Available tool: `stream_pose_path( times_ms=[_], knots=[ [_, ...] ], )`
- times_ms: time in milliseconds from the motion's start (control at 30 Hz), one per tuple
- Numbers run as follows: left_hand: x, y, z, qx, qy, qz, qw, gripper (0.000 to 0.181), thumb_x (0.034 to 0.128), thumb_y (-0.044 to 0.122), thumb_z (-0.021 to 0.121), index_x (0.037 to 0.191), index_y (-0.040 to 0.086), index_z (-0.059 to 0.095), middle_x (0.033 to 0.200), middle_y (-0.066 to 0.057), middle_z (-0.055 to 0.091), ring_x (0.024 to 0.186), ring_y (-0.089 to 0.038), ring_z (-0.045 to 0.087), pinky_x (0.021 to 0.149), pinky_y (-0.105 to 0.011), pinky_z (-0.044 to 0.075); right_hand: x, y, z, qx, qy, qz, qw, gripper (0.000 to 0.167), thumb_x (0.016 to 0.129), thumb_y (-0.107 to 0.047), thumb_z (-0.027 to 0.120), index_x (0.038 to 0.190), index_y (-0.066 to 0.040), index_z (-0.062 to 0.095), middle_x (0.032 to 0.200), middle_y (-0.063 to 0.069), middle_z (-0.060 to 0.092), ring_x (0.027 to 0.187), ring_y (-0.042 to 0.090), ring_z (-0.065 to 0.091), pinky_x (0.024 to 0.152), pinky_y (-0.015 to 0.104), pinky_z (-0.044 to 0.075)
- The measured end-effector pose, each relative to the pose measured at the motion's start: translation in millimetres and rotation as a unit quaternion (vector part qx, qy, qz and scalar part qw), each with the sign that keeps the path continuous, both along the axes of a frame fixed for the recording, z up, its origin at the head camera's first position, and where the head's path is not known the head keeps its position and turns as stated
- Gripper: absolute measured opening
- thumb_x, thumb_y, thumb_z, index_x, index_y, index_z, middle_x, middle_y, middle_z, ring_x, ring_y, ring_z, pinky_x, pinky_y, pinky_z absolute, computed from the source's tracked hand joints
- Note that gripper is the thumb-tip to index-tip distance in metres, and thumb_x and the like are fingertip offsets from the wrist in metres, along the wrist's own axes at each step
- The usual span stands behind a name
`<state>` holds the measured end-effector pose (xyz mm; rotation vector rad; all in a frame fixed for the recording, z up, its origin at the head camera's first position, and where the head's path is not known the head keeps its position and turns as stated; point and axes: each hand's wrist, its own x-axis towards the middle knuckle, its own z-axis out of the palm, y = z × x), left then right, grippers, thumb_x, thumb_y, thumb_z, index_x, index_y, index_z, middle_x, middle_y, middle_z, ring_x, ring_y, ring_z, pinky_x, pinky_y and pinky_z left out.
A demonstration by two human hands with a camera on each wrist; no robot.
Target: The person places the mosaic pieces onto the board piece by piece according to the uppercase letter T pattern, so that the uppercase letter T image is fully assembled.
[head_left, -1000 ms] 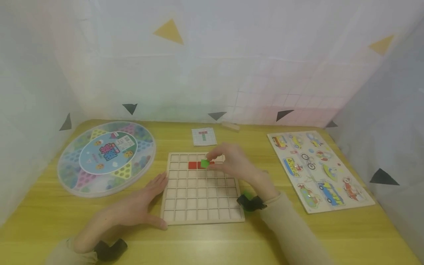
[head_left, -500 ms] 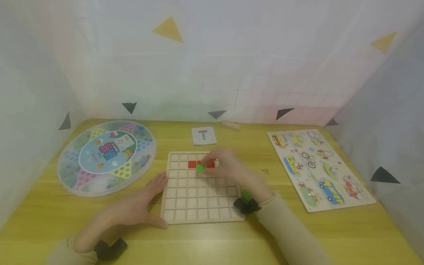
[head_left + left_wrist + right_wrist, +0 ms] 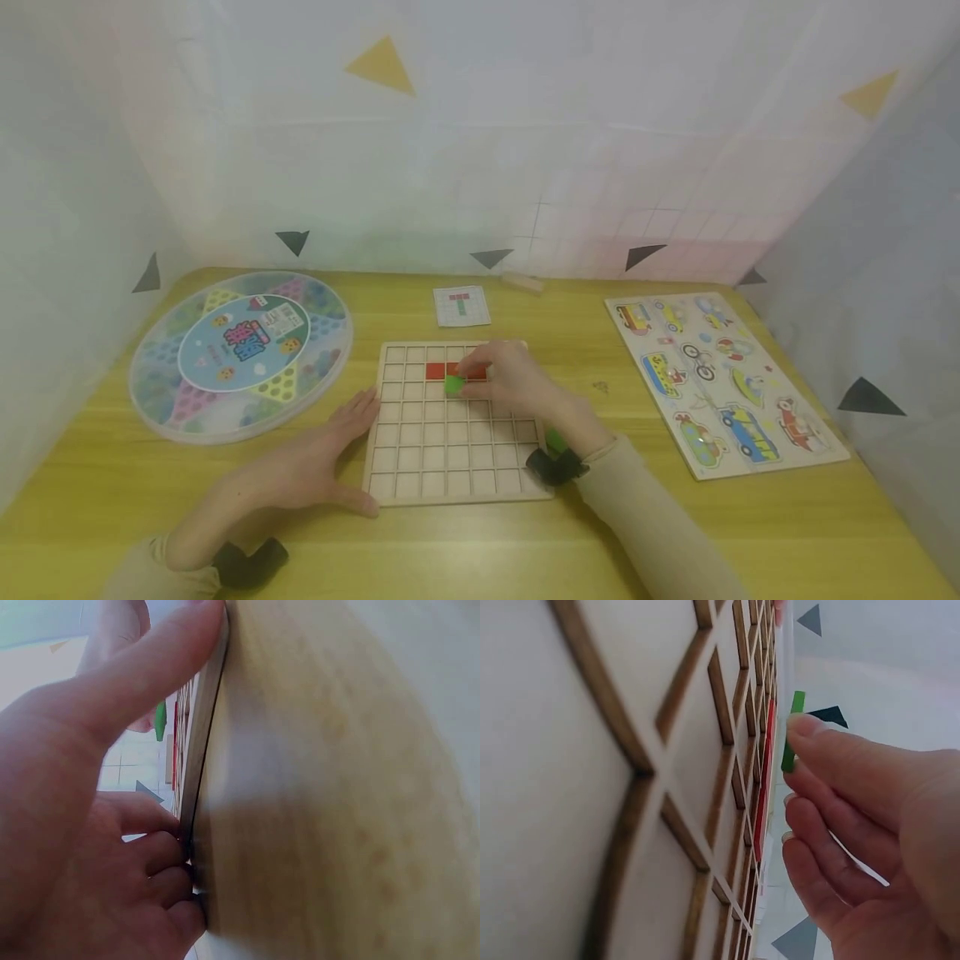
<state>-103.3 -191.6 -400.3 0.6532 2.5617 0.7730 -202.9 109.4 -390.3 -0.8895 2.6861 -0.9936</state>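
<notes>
My right hand (image 3: 517, 382) pinches a green square tile (image 3: 453, 386) between thumb and fingertips, over the wooden grid board (image 3: 420, 458). In the right wrist view the green tile (image 3: 793, 731) stands apart from the board's surface. Just behind it, red tiles (image 3: 435, 372) lie in a row in the board's second row of cells; the hand partly covers them. My left hand (image 3: 307, 467) rests against the board's left side with thumb and fingers spread. Its thumb (image 3: 150, 667) touches the board's edge in the left wrist view. More green (image 3: 556, 442) shows beside the board, partly under the right wrist.
A small card (image 3: 461, 307) with a red and green T pattern lies behind the board, near a wooden stick (image 3: 522, 283). At left is a round Chinese checkers set (image 3: 240, 358). A vehicle picture puzzle (image 3: 723, 383) lies at right on the wooden table (image 3: 480, 550).
My right hand has brought the green tile slightly left and toward me, from over the red row to just in front of it. The left hand stays in place.
</notes>
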Motion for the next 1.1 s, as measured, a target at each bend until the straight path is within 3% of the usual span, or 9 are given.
stream_pose_path(
  times_ms=[433,1100],
  knots=[
    [0.9,-0.6,1.7,0.000,0.003,-0.003,1.0000,0.127,0.0670,0.069,0.077,0.160,0.007,0.017,0.169,-0.008,0.000,0.155,-0.034,0.003,0.121,-0.056,0.019,-5.7,4,-9.9,-0.009,-0.021,0.001,0.9997,0.022,0.084,-0.016,0.082,0.104,-0.013,0.077,0.102,-0.006,0.075,0.097,0.007,0.068,0.091,0.028,0.057],
    [1.3,-0.6,2.0,0.013,0.007,-0.009,0.9998,0.127,0.0678,0.070,0.076,0.160,0.006,0.016,0.169,-0.010,0.000,0.154,-0.038,0.003,0.121,-0.059,0.017,-4.8,4,-11.2,0.005,0.010,0.012,0.9999,0.020,0.083,-0.016,0.083,0.101,-0.016,0.078,0.097,-0.010,0.074,0.095,0.008,0.064,0.088,0.027,0.055]
  ],
)
